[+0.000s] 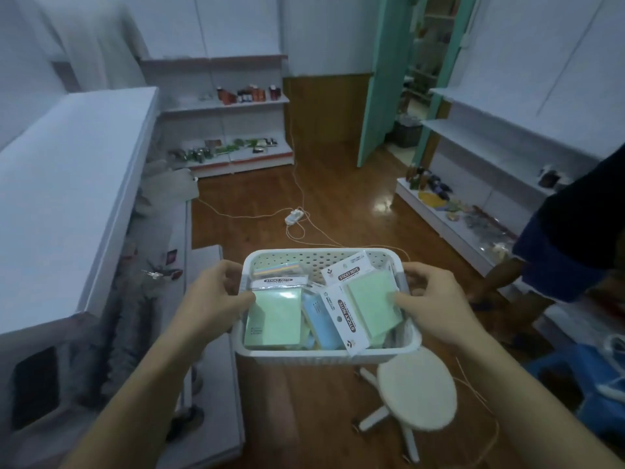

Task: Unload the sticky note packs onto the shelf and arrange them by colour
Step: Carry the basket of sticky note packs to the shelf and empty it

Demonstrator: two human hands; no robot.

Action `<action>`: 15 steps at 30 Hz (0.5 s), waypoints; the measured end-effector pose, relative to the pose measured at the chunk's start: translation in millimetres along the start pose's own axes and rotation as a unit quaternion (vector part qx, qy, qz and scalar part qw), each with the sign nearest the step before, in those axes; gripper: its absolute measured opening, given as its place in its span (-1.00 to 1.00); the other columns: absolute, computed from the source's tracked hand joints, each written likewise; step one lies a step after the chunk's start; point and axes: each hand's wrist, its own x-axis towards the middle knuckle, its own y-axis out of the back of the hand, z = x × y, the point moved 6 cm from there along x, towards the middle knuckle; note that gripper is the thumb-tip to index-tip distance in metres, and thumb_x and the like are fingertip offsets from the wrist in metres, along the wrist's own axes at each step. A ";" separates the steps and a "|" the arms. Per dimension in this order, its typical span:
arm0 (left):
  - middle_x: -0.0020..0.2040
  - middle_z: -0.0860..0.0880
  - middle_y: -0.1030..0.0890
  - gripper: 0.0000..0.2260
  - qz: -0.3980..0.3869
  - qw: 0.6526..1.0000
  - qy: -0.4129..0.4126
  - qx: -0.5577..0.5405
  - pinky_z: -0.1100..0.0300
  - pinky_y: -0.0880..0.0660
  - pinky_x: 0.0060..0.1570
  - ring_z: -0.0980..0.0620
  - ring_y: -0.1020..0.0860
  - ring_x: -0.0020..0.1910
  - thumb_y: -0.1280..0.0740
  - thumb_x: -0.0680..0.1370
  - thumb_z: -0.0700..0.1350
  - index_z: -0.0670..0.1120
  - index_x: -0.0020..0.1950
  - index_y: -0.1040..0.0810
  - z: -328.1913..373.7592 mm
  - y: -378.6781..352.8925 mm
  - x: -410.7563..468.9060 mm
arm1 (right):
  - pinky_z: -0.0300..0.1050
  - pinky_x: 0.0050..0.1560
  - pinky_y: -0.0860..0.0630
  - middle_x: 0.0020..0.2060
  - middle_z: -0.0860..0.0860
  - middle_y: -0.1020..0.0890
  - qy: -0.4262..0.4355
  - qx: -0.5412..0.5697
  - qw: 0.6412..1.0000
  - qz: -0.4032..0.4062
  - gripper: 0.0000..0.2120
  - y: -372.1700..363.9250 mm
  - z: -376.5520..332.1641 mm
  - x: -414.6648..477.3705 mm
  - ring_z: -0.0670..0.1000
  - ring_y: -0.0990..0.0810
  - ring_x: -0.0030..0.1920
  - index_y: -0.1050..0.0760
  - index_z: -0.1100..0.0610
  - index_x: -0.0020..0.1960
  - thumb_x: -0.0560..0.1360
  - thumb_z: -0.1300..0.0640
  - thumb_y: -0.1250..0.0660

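I carry a white perforated basket (pixel 314 355) in the air in front of me. My left hand (pixel 216 299) grips its left rim, thumb inside. My right hand (pixel 436 299) grips the right rim, thumb resting on a green sticky note pack (pixel 372 302). Inside lie several packs: a green one (pixel 275 318) on the left, a blue one (pixel 321 319) in the middle, and a multicoloured one (pixel 277 270) at the back. A white shelf unit (pixel 67 184) runs along my left side.
A white round stool (pixel 416 389) stands on the wooden floor just below the basket. A power strip with cords (pixel 293 216) lies on the floor ahead. Shelves with goods line the far wall (pixel 233 103) and the right wall (pixel 473 137). Another person (pixel 568 245) stands at right.
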 end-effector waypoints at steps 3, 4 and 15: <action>-0.29 0.00 -0.65 -0.78 0.017 1.000 0.017 -0.004 0.13 -0.53 -0.47 0.08 -0.61 -0.41 -0.44 0.45 -0.21 0.05 0.01 -0.57 12.9 -4.5 35.9 | -0.14 -0.11 -0.63 -0.06 -0.17 -0.72 0.010 -0.001 1.000 -0.026 -0.63 5.4 -6.4 60.3 -0.08 -0.71 -0.05 -0.63 -0.08 0.09 0.42 0.32 -0.50; -0.30 0.00 -0.66 -0.78 0.023 1.000 0.021 -0.002 0.11 -0.56 -0.47 0.07 -0.63 -0.41 -0.44 0.45 -0.21 0.05 0.00 -0.57 16.7 -3.4 47.4 | -0.12 -0.08 -0.64 -0.05 -0.17 -0.72 0.016 -0.004 0.999 -0.034 -0.63 4.0 -9.7 79.3 -0.08 -0.70 -0.04 -0.64 -0.06 0.11 0.42 0.32 -0.50; -0.21 -0.09 -0.68 -0.78 0.113 0.991 0.066 0.005 -0.17 -0.66 -0.34 -0.10 -0.69 -0.24 -0.45 0.45 -0.21 0.05 0.01 -0.59 4.2 37.5 193.3 | -0.01 -0.10 -0.71 -0.12 -0.16 -0.74 0.066 -0.009 0.991 -0.114 -0.65 -68.8 -50.0 280.0 -0.11 -0.71 -0.13 -0.69 -0.01 0.13 0.42 0.29 -0.49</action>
